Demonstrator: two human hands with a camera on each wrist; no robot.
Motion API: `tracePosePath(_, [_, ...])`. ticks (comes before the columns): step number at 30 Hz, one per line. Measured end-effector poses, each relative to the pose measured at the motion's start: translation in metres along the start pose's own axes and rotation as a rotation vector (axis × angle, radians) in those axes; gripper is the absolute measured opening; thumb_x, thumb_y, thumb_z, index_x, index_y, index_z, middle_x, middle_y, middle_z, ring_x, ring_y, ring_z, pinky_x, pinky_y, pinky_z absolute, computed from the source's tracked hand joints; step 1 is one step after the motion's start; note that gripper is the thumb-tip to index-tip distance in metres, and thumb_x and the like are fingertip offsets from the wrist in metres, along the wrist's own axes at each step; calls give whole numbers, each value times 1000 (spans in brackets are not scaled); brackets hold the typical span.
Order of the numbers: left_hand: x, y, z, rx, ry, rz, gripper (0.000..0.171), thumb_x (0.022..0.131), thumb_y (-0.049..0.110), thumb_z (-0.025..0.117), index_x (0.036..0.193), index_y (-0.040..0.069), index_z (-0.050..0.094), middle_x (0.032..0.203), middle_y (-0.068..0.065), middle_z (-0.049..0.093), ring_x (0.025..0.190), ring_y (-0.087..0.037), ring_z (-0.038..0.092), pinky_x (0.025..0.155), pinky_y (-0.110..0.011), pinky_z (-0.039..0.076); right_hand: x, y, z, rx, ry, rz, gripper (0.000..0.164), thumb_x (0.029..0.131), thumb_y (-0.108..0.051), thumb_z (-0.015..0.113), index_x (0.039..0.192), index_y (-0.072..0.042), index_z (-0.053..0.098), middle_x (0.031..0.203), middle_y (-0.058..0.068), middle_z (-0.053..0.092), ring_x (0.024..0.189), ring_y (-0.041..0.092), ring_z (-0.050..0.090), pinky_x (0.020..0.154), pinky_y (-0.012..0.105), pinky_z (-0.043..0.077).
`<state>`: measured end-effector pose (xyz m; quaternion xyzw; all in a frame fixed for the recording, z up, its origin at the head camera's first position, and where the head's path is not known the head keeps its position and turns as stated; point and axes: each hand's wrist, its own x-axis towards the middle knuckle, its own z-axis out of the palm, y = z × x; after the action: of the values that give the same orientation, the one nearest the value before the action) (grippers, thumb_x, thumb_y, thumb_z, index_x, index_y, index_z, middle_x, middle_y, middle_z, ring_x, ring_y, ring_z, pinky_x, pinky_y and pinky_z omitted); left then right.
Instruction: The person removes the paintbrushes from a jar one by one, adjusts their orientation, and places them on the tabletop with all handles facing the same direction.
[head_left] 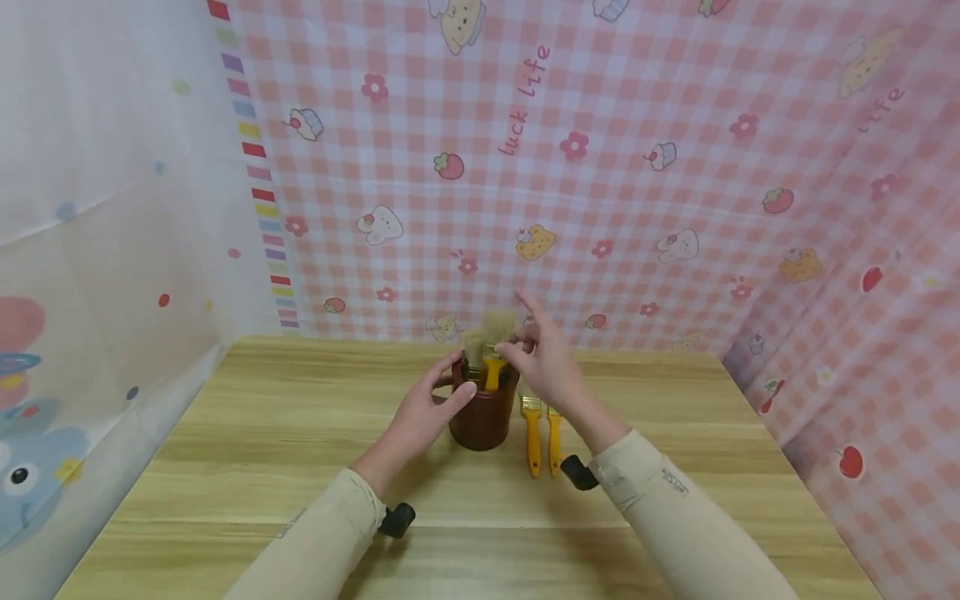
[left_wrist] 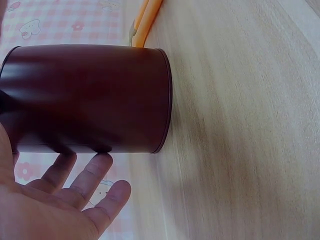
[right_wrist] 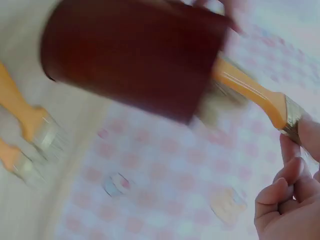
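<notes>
While pinched above the cup [head_left: 480, 421], brush in hand [right_wrist: 252, 92]: bristles up, yellow handle pointing down into the opening; probably light, stiff along the handle and metal band [right_wrist: 291, 117], soft only at the bristles.

Right hand [head_left: 546, 357]: thumb and fingers pinching the metal band; a sound place to hold, clear of bristles likely to splay under pressure.

Left hand [head_left: 422, 412]: clamped on the cup, thumb at the near rim, fingers round the side; apart from the right hand.

Cup: dark red-brown, upright on the table [head_left: 262, 467]; smooth and glossy, so perhaps slippery; apparently rigid, weight and fragility hard to tell; best steadied round the wall, just below the rim.

Second brush in cup [head_left: 474, 343]: bristles above the rim, handle hidden; presumably alike in handling.

Two loose brushes [head_left: 533, 442]: side by side on the table, to the right of the cup; probably easiest to lift by the yellow handles, at mid-length.
</notes>
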<state>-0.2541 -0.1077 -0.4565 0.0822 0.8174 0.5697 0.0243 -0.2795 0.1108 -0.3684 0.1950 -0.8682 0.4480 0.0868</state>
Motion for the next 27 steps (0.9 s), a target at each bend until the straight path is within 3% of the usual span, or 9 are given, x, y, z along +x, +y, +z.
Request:
tracePosePath(3, [0,0,1,-4,4,3,65,104,58,65,162,47,40,157,-12,57,119,-36,71,101,-53,59,1,-6,-33,76,140,-21,72,102,-16,75,165,-22,41,96,14,78,72,16,56,64,24,47])
tracePosePath(7, [0,0,1,1,-5,0,65,104,58,64,163,47,38,158,-11,56,119,-36,71,100,-53,60,-4,-1,-80,138,229,53,64,102,-19,75,161,-24,48,109,17,80,81,9,68,67,20,52])
tracePosePath(10, [0,0,1,6,-5,-5,65,104,59,63,163,49,37,158,-11,56,120,-35,70,99,-53,60,-13,21,-109,102,209,155,66,103,-26,74,163,-26,45,111,15,79,87,3,73,73,20,59])
tracePosePath(12, [1,-1,2,6,-3,-7,65,104,59,63,163,49,37,158,-10,56,120,-35,70,99,-52,60,-21,41,-121,70,150,240,69,104,-28,73,166,-24,41,111,15,79,89,5,76,76,22,61])
tracePosePath(16, [1,-3,1,11,-3,-10,67,104,61,63,163,47,37,158,-10,56,120,-35,70,99,-52,60,-33,87,-123,68,-43,409,75,106,-25,70,170,-14,31,121,21,78,96,17,79,84,31,65])
tracePosePath(20, [1,-3,1,14,-3,-8,68,103,62,63,164,47,37,158,-10,56,120,-35,70,100,-52,60,-41,125,-108,87,-196,530,78,107,-25,69,169,-4,27,121,20,78,102,25,79,91,41,64])
tracePosePath(23, [1,-3,1,17,2,-8,68,103,62,64,163,48,37,158,-10,57,120,-34,71,100,-52,60,-44,139,-91,102,-252,587,77,106,-23,70,167,0,30,110,15,80,96,24,78,91,43,64])
tracePosePath(27, [1,-2,1,19,3,-3,68,103,62,63,163,48,37,157,-10,57,120,-34,71,101,-52,60,-44,149,-72,99,-255,600,74,104,-19,73,164,3,35,102,15,79,85,20,78,84,38,66])
